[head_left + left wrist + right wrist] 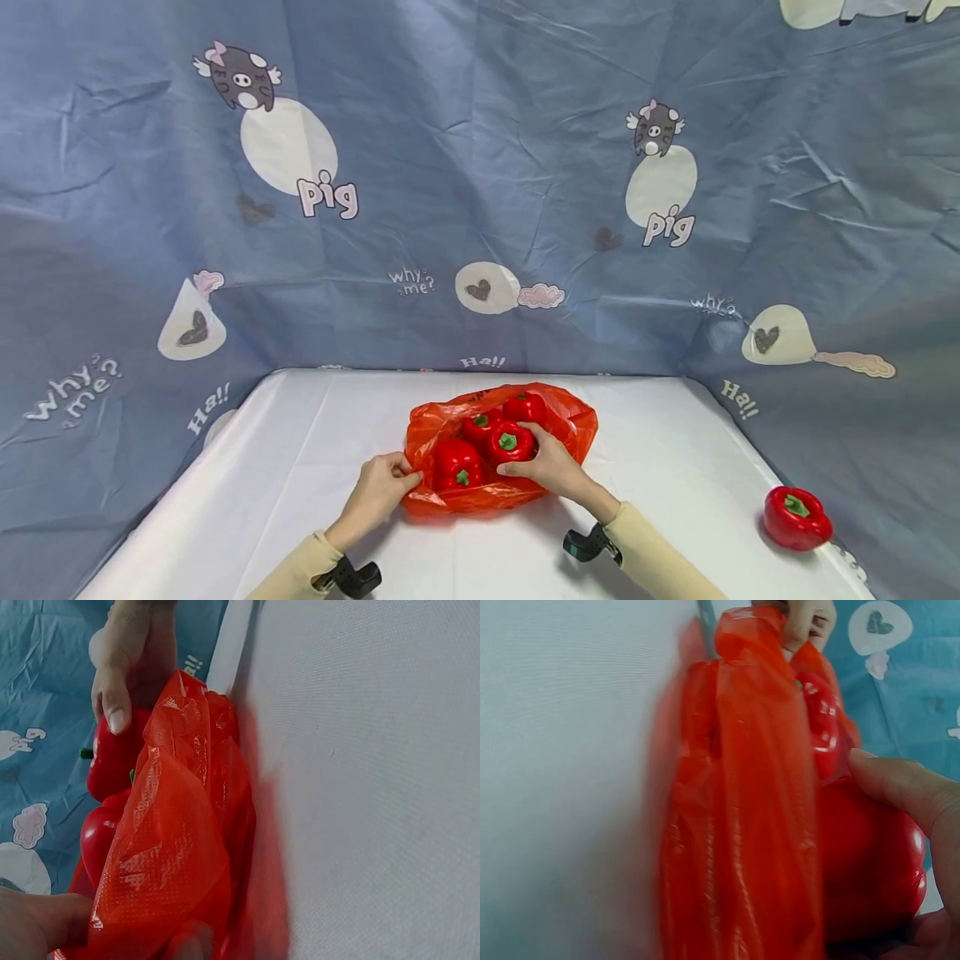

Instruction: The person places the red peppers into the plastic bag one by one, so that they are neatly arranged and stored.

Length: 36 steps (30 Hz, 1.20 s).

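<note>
A red plastic bag (480, 500) lies open in the middle of the table with several red bell peppers inside. My left hand (381, 490) pinches the bag's left edge between thumb and fingers. With thumb and fingers spread around it, my right hand (553, 463) grips one bell pepper (512, 442), green stem up, over the bag's mouth. Another bell pepper (456, 463) sits at the left inside the bag, its stem toward me. Behind the gripped one, a further bell pepper (525, 407) shows near the back rim. In the right wrist view the bag's side (757, 802) partly covers the held pepper.
A single red bell pepper (797, 518) rests at the table's right edge. White cloth covers the table (337, 417). A blue printed curtain (480, 167) hangs behind and along both sides.
</note>
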Each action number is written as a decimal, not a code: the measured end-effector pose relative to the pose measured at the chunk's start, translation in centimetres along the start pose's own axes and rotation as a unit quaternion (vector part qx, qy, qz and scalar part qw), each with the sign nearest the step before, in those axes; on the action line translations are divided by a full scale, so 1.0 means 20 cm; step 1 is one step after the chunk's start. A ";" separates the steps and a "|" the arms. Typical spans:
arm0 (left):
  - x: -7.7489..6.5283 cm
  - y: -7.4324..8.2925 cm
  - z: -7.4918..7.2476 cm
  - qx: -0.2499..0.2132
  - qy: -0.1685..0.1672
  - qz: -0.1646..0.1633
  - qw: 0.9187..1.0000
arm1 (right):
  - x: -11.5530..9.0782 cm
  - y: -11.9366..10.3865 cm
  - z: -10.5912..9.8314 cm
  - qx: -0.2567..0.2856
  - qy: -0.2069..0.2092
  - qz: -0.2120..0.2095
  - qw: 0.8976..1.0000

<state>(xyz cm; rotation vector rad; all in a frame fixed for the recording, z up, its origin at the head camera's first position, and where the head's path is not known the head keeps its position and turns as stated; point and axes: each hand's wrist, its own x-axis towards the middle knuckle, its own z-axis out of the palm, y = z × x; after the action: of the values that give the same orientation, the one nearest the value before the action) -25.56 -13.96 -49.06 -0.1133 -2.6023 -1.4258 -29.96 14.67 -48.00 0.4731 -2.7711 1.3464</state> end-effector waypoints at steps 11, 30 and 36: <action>0.00 0.00 0.00 0.000 -0.005 -0.004 1.000 | -0.01 0.03 0.07 -0.010 -0.020 -0.018 1.000; 0.01 -0.02 0.00 0.002 -0.009 -0.007 1.000 | -0.02 0.07 0.08 0.000 -0.024 -0.031 0.999; 0.01 -0.02 0.00 0.005 -0.009 -0.007 1.000 | -0.05 0.05 0.03 0.057 -0.022 -0.032 0.998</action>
<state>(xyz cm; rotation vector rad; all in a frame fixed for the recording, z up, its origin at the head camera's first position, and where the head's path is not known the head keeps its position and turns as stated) -25.76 -14.09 -49.32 -0.1064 -2.6304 -1.4220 -29.26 15.03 -49.28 0.5983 -2.6977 1.5044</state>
